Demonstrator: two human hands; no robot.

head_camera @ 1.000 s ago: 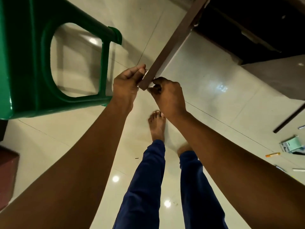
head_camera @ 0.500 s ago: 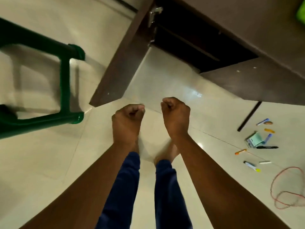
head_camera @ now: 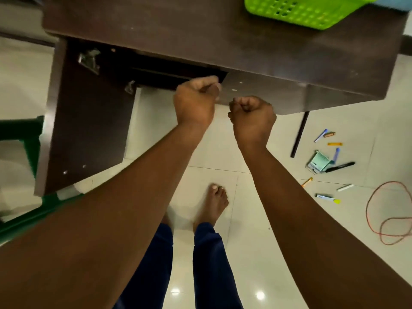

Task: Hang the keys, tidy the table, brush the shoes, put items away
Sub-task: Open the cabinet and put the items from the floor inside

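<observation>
Though both fists are clenched, the left hand (head_camera: 195, 101) sits nearer the open cabinet door (head_camera: 89, 121), its contents unclear, and the right hand (head_camera: 253, 117) looks empty.

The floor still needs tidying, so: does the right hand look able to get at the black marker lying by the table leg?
Probably yes. The right hand is fisted, apparently empty, and bare floor lies between it and the black marker, though the person would have to bend down.

Dark wooden table (head_camera: 245, 36): green basket (head_camera: 305, 11) on top; floor (head_camera: 256, 253) right of table: pens (head_camera: 338, 166), red cord (head_camera: 392, 212).
</observation>
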